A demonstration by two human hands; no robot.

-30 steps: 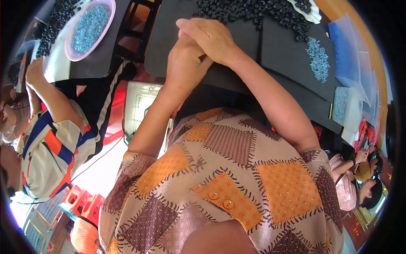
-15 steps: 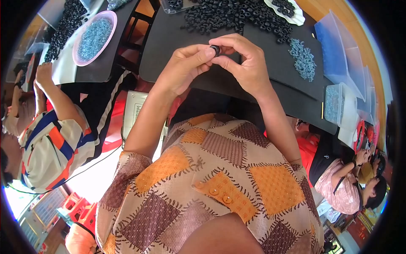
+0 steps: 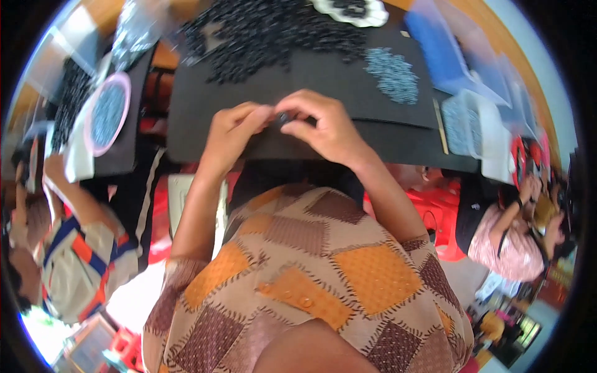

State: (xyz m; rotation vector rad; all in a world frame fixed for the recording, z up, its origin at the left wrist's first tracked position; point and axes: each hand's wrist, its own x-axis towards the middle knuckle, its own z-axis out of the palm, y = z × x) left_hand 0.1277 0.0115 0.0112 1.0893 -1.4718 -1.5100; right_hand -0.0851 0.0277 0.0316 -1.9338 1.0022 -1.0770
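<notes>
Both hands meet over the near part of the black table (image 3: 199,124). Between the thumb and fingers of my right hand (image 3: 326,127) is a small, round black part (image 3: 283,117), blurred by motion. My left hand (image 3: 233,133) is closed in a pinch just left of that part; what its fingertips hold, if anything, is hidden. Beyond the hands spreads a large heap of small black parts (image 3: 261,43). Small blue pieces (image 3: 392,74) lie in a pile to the right of the heap.
A white scalloped dish (image 3: 373,15) with black parts stands at the back. On the right are a clear tub (image 3: 460,124) of blue pieces, a thin stick (image 3: 440,127) and blue bins (image 3: 435,46). At left, a pink-rimmed bowl (image 3: 127,102) holds blue pieces beside a seated person (image 3: 87,242).
The view has shifted, so the table, heap and bowl sit differently in it. My hands have drawn slightly apart, and the black part stays in my right fingers.
</notes>
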